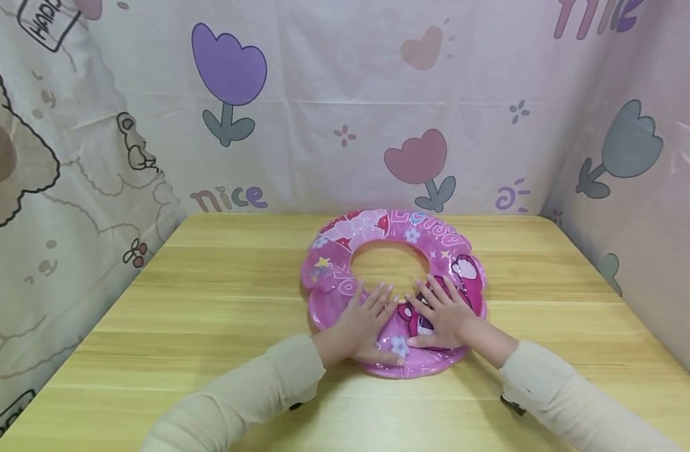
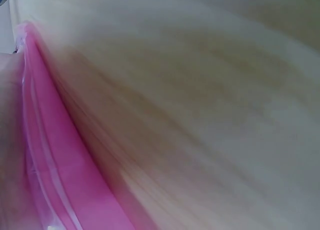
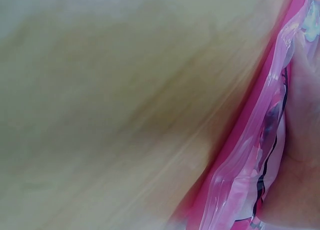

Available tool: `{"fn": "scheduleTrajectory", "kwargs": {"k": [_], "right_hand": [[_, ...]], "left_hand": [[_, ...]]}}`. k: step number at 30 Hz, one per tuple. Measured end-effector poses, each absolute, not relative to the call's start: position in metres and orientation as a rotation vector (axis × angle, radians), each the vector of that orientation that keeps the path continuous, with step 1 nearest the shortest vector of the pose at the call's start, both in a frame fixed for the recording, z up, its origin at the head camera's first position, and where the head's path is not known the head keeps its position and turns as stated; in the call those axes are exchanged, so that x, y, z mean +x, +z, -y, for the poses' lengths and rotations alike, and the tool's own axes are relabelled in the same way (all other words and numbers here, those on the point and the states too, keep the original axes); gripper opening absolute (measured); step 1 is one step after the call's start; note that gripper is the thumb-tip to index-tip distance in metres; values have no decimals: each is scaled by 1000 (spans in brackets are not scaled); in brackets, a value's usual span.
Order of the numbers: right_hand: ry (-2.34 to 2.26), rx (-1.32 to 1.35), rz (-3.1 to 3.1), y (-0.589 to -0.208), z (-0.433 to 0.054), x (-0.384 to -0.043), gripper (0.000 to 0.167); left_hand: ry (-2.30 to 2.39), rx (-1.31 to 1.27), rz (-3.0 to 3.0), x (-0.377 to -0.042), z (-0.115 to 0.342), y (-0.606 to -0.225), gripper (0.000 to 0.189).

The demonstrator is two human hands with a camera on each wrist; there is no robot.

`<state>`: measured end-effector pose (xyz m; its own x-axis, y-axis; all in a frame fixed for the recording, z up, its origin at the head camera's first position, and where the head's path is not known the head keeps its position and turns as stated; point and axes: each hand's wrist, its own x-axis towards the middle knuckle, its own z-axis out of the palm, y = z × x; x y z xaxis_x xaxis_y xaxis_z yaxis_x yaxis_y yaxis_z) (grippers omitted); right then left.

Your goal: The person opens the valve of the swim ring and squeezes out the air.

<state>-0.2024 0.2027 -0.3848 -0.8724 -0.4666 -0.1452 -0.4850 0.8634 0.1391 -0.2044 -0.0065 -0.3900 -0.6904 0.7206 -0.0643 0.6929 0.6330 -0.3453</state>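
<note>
A pink inflatable swim ring (image 1: 333, 307) with printed flowers, stars and a cartoon figure lies flat on the wooden table. My left hand (image 1: 363, 329) rests on its near left part, fingers straight and spread toward the centre hole. On the near right part lies my right hand (image 1: 447, 317), palm down over the printed figure, its fingers spread too. In the left wrist view the ring's pink side (image 2: 65, 145) runs along the left edge. The right wrist view shows the ring's seam (image 3: 240, 155) beside my right palm (image 3: 295, 175).
The light wooden table (image 1: 198, 301) extends on all sides of the ring. Behind it hangs a pale cloth (image 1: 322, 75) printed with tulips and hearts, and similar printed cloth covers both sides. A dark band (image 1: 513, 405) shows under the right sleeve.
</note>
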Motion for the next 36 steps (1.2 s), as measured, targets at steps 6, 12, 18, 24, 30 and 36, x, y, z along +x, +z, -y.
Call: {"fn": "scheduleTrajectory", "kwargs": {"k": [6, 12, 18, 24, 30, 36], "right_hand": [[258, -755, -2937, -384, -202, -202, 89], [245, -761, -2948, -384, -201, -202, 89], [242, -759, -2953, -384, -201, -202, 90], [253, -747, -2946, -383, -200, -201, 91], [271, -744, -2941, -383, -200, -202, 91], [217, -802, -2979, -382, -202, -201, 89]], "left_hand": [[609, -1173, 2796, -204, 4, -390, 104], [672, -1150, 2816, -204, 2, -390, 104], [702, -1144, 2844, -203, 1, -389, 104], [738, -1144, 2858, -202, 0, -386, 104], [791, -1136, 2885, -203, -2, -382, 104], [797, -1146, 2900, -203, -1, -382, 103]]}}
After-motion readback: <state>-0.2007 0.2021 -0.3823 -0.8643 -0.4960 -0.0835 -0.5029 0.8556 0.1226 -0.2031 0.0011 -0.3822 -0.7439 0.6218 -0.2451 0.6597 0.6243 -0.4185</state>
